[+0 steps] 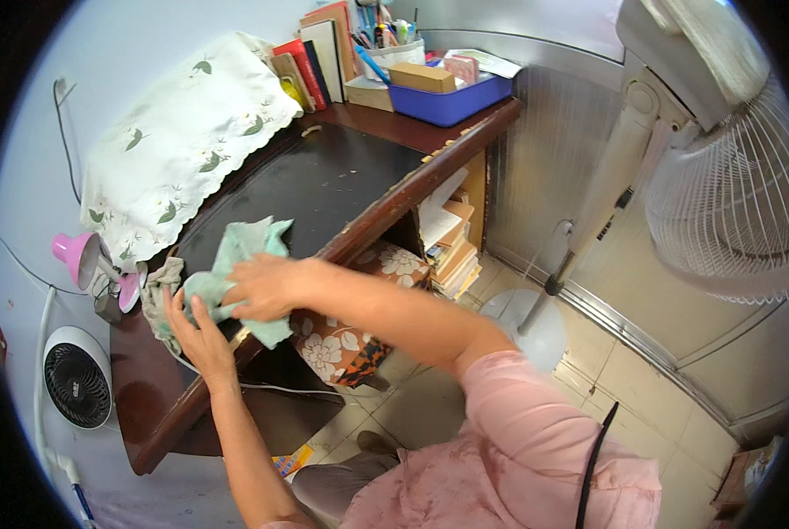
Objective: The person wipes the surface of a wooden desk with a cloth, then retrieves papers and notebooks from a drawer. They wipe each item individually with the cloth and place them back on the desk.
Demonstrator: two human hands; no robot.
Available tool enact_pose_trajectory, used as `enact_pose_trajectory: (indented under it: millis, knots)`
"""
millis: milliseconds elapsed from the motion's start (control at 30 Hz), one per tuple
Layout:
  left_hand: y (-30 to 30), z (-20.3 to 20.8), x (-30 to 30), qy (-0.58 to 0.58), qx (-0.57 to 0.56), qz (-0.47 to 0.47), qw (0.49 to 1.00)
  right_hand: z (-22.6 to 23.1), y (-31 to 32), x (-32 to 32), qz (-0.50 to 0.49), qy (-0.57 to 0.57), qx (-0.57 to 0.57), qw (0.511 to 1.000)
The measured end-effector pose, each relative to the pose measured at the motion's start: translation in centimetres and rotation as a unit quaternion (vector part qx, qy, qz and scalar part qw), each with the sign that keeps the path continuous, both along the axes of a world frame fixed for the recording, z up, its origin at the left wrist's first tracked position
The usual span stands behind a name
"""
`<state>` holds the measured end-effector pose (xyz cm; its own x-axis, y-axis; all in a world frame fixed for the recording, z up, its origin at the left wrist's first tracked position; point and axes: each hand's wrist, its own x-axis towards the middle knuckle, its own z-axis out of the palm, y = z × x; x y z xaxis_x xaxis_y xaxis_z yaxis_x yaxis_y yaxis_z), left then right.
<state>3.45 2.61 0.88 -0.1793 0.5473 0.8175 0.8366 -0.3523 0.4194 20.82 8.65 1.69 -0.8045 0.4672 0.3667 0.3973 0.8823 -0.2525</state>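
- Bending over the green cloth (252,242), the right hand (267,286) has its fingers curled on bunched folds and appears to grip them.
- Beside it, the left hand (202,339) has its thumb and forefinger spread near the green cloth's left end; whether they pinch any fabric I cannot tell.
- The green cloth lies on the desk (350,176) by its near edge, with a lower corner hanging toward that edge. It should be light, limp and not fragile; a handful at the middle would suit better than one corner, which would let the rest trail.
- That wooden edge looks chipped in places and could snag loose fabric; a white cable (289,389) runs below it, near a flower-patterned seat (324,353).
- Just left of the hands a beige cloth (159,300) lies crumpled, likely just as soft, with a pink lamp (79,257) close behind, easily knocked.
- Farther on, the dark desktop gives open room up and to the right, bounded by an embroidered cover (192,141) and, at the far end, books (315,66) and a blue tray (452,104).
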Motion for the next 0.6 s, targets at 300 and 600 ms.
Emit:
enact_pose_trajectory:
  millis: [300,600]
  knots:
    - [-0.5,0.3,0.7,0.071,-0.001,0.016,0.997,1.6,14.4,14.3,-0.524,-0.050,-0.098,0.845]
    - [-0.7,0.5,1.5,0.088,-0.015,0.046,0.995,1.4,11.4,-0.1,-0.055,-0.180,-0.081,0.979]
